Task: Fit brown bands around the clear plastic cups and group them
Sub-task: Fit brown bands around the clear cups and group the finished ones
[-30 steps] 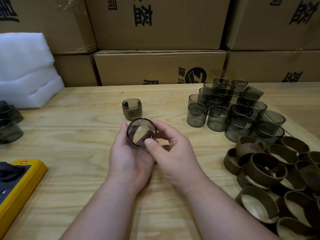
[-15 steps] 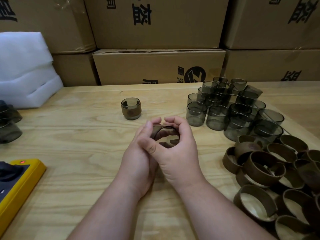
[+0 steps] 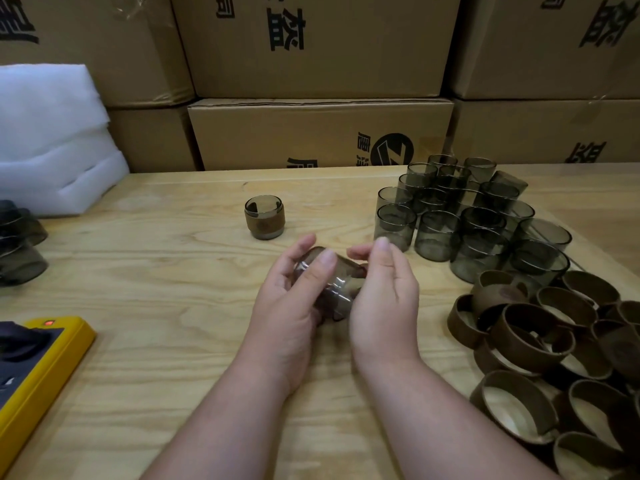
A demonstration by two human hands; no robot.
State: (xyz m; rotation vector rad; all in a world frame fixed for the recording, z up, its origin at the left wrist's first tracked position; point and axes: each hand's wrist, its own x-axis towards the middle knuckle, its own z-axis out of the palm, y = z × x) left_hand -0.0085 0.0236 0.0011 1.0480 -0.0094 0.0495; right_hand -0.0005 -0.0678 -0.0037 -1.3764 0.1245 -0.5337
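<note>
While the cup (image 3: 330, 284) had faced the camera mouth-on a second before, it now lay tipped on its side above the desk (image 3: 156, 278), held between both hands, which suggests the band was being worked along its wall. Whether the band sat fully home could not be told. Left hand (image 3: 291, 303) cupped it from below, thumb curled over the top; right hand (image 3: 382, 292) pressed the other side, fingers loosely bent round it. Loose brown bands (image 3: 540, 344) lay heaped to the right. Farther off, one finished banded cup (image 3: 264, 218) stood alone, bare cups (image 3: 460, 216) clustered beyond.
</note>
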